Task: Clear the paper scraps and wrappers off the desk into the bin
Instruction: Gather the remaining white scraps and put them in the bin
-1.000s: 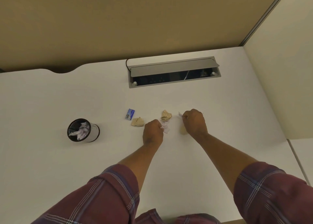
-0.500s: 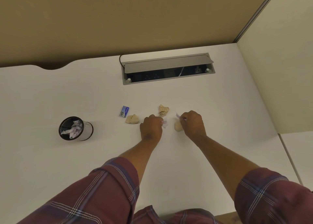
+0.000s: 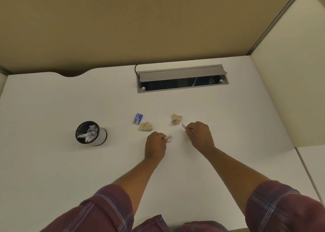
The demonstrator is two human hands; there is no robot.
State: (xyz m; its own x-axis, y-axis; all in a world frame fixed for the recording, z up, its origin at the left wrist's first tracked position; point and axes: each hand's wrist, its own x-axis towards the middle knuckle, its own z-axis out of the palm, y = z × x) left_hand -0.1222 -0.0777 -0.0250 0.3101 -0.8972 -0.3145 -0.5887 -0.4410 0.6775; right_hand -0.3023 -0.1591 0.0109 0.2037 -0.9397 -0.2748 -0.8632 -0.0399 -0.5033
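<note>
2 hands over white desk, left hand pinching white scrap, right hand gripping wrapper

Matt white desk, crumpled paper scraps

Two tan paper balls; one blue wrapper; two white scraps; one bin; two hands.

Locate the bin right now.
Head view, left side of the desk: the bin stands left of the left hand, already holding white scraps.
</note>
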